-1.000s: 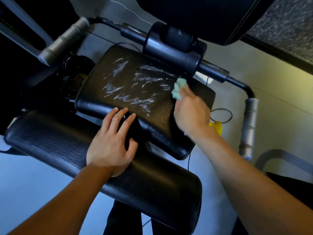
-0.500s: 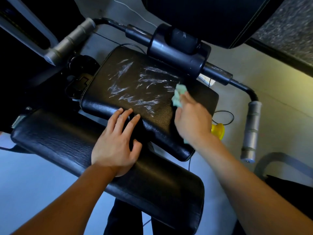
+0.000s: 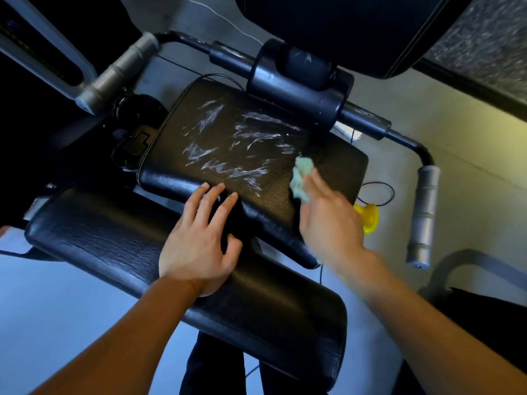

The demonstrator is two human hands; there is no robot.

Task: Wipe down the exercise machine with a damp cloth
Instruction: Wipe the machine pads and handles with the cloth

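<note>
While right hand point(image 3: 330, 220) pinches one green cloth point(image 3: 301, 178) on smeared pad point(image 3: 228, 143), left hand point(image 3: 199, 240) rests flat, fingers spread; two grey grips point(image 3: 119, 72) outboard, yellow obj point(image 3: 369, 218) behind right.

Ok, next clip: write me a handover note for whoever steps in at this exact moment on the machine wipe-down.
Left hand: open, flat, braced across the front pad with fingertips on the seat pad.
Right hand: holds the pale green cloth against the seat pad's right side.
Done: white wet streaks cover the middle of the seat pad.
Left: those streaks look unwiped; the front pad and both grey handle grips show no wet marks, so they seem not yet wiped.
</note>
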